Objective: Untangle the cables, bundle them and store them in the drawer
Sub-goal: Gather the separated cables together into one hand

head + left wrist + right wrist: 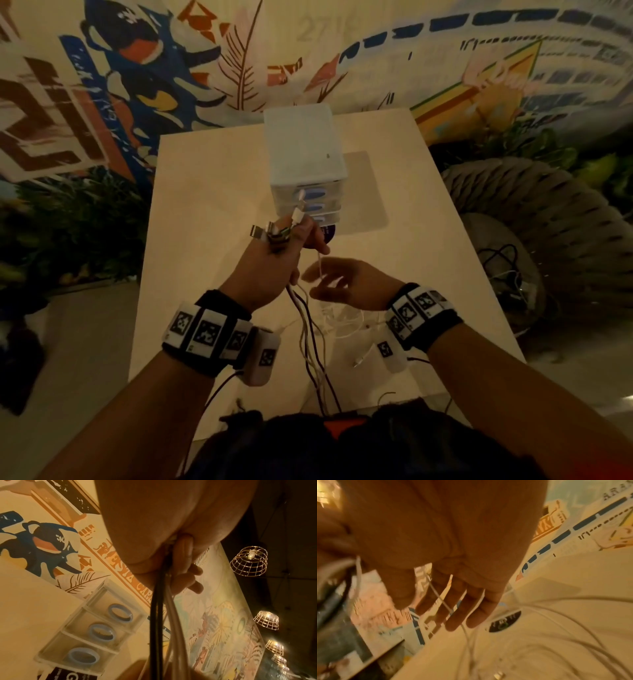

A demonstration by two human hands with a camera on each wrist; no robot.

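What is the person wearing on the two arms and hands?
Both forearms are bare, no sleeves. Each wrist carries a black band with white blocks printed with black square markers; the right band looks the same. Thin dark wires hang from them. The left hand wears a metallic ring.

Pale table (212,192); drawer unit (303,154) (three-tiered) upright; loose white cables (346,325) nearer.

Spread right hand (447,555) over white cables (471,639)

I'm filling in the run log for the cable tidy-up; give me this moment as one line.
left hand: grips cable bunch, plugs up | right hand: open, fingers among thin white cable | drawer unit: drawers closed
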